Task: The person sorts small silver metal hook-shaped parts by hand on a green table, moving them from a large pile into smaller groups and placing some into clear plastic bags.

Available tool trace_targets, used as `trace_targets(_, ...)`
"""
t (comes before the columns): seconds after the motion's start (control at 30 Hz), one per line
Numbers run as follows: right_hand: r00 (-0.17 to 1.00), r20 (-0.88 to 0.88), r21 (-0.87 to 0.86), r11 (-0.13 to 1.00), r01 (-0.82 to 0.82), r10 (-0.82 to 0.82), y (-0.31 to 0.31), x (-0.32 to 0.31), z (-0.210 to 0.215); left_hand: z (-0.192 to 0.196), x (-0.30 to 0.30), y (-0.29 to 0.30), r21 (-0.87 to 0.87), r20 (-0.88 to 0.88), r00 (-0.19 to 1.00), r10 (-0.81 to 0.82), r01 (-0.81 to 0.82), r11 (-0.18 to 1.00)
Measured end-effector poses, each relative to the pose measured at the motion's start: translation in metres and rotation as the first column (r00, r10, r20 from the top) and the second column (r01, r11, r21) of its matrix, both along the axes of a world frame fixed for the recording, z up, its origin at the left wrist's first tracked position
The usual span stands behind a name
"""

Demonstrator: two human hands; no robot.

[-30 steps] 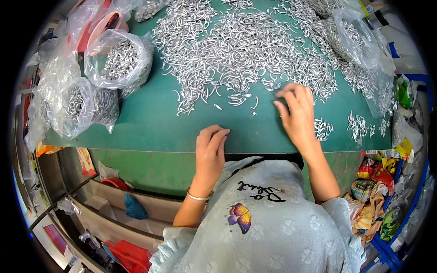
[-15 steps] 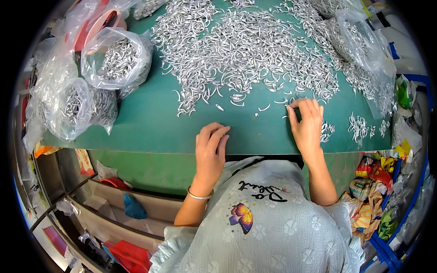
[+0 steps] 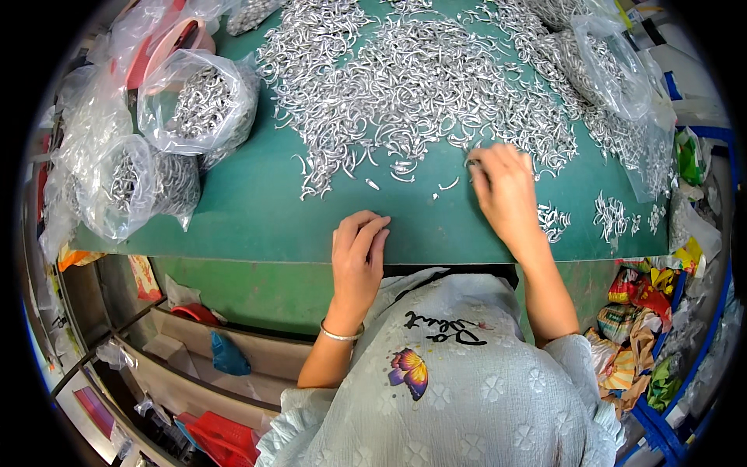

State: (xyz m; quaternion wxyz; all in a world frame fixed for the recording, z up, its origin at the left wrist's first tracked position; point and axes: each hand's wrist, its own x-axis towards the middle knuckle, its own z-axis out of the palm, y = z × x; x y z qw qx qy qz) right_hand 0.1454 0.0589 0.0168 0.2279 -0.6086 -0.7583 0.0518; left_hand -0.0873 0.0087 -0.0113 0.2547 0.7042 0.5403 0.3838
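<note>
A broad heap of small curved silvery metal pieces (image 3: 420, 78) covers the far half of the green tabletop (image 3: 280, 226). My right hand (image 3: 506, 191) is at the heap's near edge, thumb and index finger drawn close together. Slight blur and the fingers hide what lies between the tips. Close to the table's front edge, my left hand (image 3: 358, 245) rests with fingers bent and held together. Its palm side is hidden, and no piece shows in it. A few loose pieces, one a curved piece (image 3: 449, 184), lie between the hands and the heap.
Clear plastic bags (image 3: 198, 101) filled with metal pieces stand at the left, beside a pink basin (image 3: 187, 39). Another filled bag (image 3: 615, 70) lies at the far right. Small groups of pieces (image 3: 611, 216) sit near the right front. Below the left edge is a drawer-like tray (image 3: 264, 342).
My right hand has moved forward and left toward the heap. Loose pieces that lay beside its fingertips are now hidden or gone from view. The left hand stays nearly still.
</note>
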Motion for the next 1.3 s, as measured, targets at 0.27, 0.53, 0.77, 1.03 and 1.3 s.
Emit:
trace_targets(0.27,0.993,-0.092,0.062,0.995,0.080,-0.074,-0.004,0.005,-0.001,0.000,0.001,0.001,0.022,-0.008,1.000,-0.006,0.006,1.000)
trace_targets(0.53,0.994,0.067,0.014,0.997,0.082,-0.083,0.001,-0.010,-0.009,-0.004,0.002,0.000,0.022,0.024,1.000,-0.001,0.001,1.000)
trace_targets(0.77,0.978,-0.022,-0.093,0.975,0.203,-0.205,-0.037,0.032,0.013,-0.006,0.003,0.000,0.023,0.028,1.000,0.000,-0.001,1.000)
trace_targets(1.03,0.979,-0.019,-0.039,0.978,0.203,-0.203,-0.045,0.047,0.024,-0.004,0.005,0.001,0.018,0.036,0.999,-0.009,0.009,1.000)
trace_targets(1.3,0.996,-0.070,0.044,0.998,0.054,-0.051,0.019,0.024,-0.016,-0.001,0.007,0.002,0.023,0.037,0.999,-0.010,0.009,1.000)
